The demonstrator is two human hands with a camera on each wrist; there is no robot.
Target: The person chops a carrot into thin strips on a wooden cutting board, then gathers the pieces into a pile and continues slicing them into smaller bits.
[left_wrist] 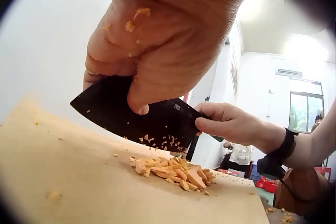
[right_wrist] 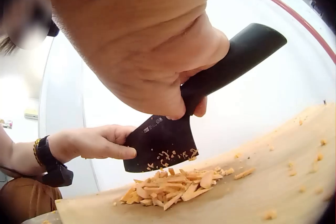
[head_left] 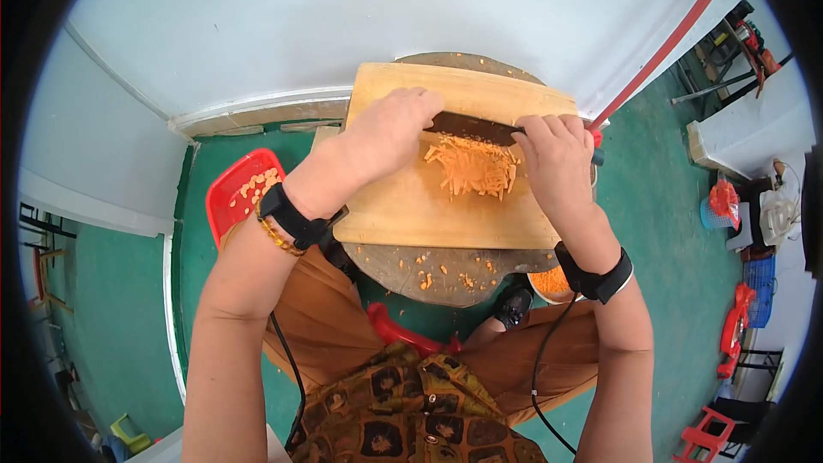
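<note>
A black cleaver (head_left: pixel 477 128) spans both hands above the wooden cutting board (head_left: pixel 386 219). My left hand (head_left: pixel 390 133) pinches the far end of the blade, its thumb flat on the blade face in the left wrist view. At the other end, my right hand (head_left: pixel 561 154) grips the black handle (right_wrist: pixel 236 61) where it joins the blade. Small orange bits cling to the blade near its edge. Just below and in front of the blade lies a heap of orange vegetable strips (head_left: pixel 476 176). Crumbs are stuck to the left hand's skin (left_wrist: pixel 131 24).
Under the board stands a round wooden block (head_left: pixel 411 274) with scraps on it. A red basin (head_left: pixel 216 197) holding pale orange slices is at the left. By the right knee sits a bowl of orange shreds (head_left: pixel 551 281). A white wall (head_left: pixel 343 17) rises behind the board.
</note>
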